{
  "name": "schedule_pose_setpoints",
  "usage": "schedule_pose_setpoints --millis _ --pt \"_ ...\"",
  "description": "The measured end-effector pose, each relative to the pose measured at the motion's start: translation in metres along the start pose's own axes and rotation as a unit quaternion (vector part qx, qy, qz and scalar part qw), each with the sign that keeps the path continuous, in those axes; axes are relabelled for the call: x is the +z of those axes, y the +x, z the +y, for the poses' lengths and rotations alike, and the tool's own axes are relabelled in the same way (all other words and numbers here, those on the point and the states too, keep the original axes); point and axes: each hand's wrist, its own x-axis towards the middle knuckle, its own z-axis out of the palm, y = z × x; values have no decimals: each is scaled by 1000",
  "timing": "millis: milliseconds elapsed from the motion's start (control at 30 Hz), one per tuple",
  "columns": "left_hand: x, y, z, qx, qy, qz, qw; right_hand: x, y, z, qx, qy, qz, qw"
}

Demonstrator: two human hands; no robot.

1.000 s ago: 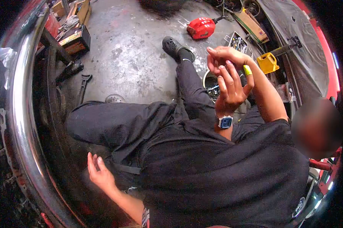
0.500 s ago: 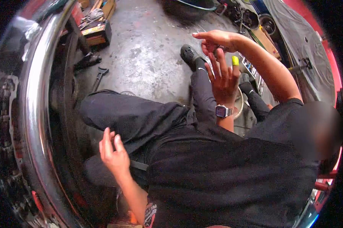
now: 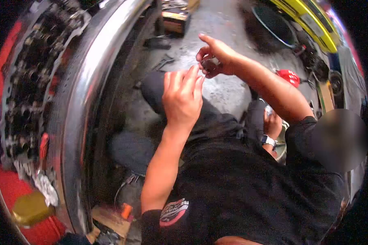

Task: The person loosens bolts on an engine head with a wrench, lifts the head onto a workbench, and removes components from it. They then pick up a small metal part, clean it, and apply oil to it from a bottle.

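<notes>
My left hand (image 3: 182,98) is raised over my dark-trousered knee, fingers bent and drawn together. Its fingertips are close to my right hand, and whatever may be between them is too blurred to name. My right hand (image 3: 222,59) reaches in from the right with its fingers curled around a small dark object (image 3: 210,63), mostly hidden by the fingers. The thumb of that hand points up and away. Beyond my right arm, at lower right, another person's hand (image 3: 272,124) shows, with a watch (image 3: 269,140) on the wrist.
A chrome bar (image 3: 90,69) curves along the left, beside an exposed engine (image 3: 33,81). Near it lie a red-handled tool (image 3: 44,147), a crumpled white cloth (image 3: 49,190) and a gold-coloured object (image 3: 31,208). An open-ended wrench (image 3: 163,62) lies on the floor by a box (image 3: 174,21).
My left hand has risen from low at the left to meet my right hand. The other person's hand has dropped lower and to the right. My view has turned, showing more engine.
</notes>
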Motion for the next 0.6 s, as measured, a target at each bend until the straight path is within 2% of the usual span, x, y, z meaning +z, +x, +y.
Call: schedule_pose_setpoints --millis 100,233,267,400,500,600 --pt "-16 -5 -13 -59 -11 -23 998 46 -2 9 -14 -32 -56 998" --pt "-34 -17 -29 -108 4 -66 992 81 5 10 55 39 -61 996" --pt "-47 -17 -17 -122 23 -66 990 85 -9 10 57 36 -74 995" --pt "-59 -23 -40 -147 -13 -96 984 94 11 23 46 38 -118 991" --pt "-73 -29 -38 -162 -22 -113 980 105 2 28 51 36 -89 994" --pt "-78 -37 -44 -187 -49 -119 974 109 14 42 53 72 -104 991"
